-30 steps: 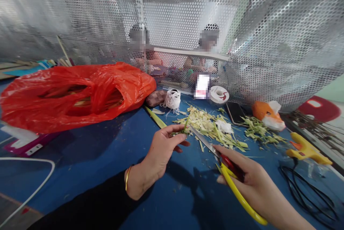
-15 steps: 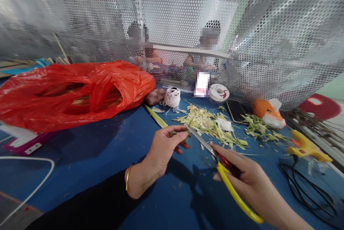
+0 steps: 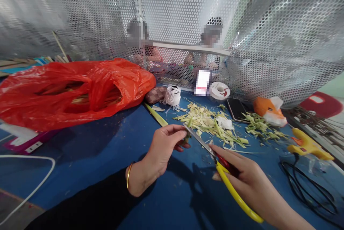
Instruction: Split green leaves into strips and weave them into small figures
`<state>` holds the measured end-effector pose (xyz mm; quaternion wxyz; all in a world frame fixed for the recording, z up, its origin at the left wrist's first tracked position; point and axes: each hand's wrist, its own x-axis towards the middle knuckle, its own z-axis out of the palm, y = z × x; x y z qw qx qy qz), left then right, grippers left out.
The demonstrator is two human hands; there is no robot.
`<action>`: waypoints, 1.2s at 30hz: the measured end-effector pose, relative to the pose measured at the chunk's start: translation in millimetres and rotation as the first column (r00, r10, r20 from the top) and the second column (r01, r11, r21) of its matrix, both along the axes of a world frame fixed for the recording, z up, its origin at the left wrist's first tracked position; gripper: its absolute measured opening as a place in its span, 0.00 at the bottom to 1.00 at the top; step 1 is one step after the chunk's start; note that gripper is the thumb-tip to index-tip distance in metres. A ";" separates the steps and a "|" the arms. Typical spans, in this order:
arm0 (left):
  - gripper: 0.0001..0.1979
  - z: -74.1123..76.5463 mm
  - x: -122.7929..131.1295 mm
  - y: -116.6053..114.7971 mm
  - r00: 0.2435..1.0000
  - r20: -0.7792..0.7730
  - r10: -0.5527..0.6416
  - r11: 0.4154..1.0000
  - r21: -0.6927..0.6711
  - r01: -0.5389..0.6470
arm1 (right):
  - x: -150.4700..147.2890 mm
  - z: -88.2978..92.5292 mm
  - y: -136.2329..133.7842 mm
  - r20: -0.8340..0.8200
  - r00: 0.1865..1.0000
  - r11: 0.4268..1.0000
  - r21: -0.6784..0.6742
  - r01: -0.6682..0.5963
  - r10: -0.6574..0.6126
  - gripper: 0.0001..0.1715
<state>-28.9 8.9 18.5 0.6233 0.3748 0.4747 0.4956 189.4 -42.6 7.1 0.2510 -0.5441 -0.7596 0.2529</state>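
Between thumb and fingers, my left hand (image 3: 168, 143) pinches a small green piece of plant leaf (image 3: 188, 135), partly hidden by the fingertips. My right hand (image 3: 244, 176) grips scissors (image 3: 204, 145) with a yellow handle; a dark red part shows under the fingers. The blades look nearly closed, and their tips lie close beside the green piece; whether they touch it I cannot tell. Behind the blades spreads a pile of pale green leaf scraps (image 3: 204, 117). A long green leaf strip (image 3: 157, 115) lies just beyond my left hand.
A red plastic bag (image 3: 129, 83) of dry strips fills the left. Along the back are white string (image 3: 172, 96), a ribbon roll (image 3: 219, 90), a dark phone (image 3: 236, 109) and an orange tissue pack (image 3: 268, 111). A yellow glue gun (image 3: 309, 145) with black cable lies right. Two people sit behind perforated mesh (image 3: 174, 11).
The scissor tips have shifted slightly left and up, beside the green piece. My left fingers have turned a little, showing more of it. The rest stays nearly the same.
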 end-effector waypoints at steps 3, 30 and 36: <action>0.05 0.7 0.1 -0.1 1.000 0.008 0.000 1.000 -0.014 0.000 | 0.4 1.5 0.0 -0.007 1.000 1.000 -0.012 0.003 -0.003 0.32; 0.05 -2.1 -0.2 1.8 1.000 0.014 -0.022 0.999 -0.032 0.022 | -2.8 6.6 0.5 -0.019 1.000 0.999 0.053 0.012 -0.011 0.28; 0.09 -0.8 0.1 -0.5 0.995 0.085 -0.056 0.997 -0.047 0.060 | 8.8 -0.8 9.2 0.028 0.984 0.981 0.089 0.171 -0.174 0.32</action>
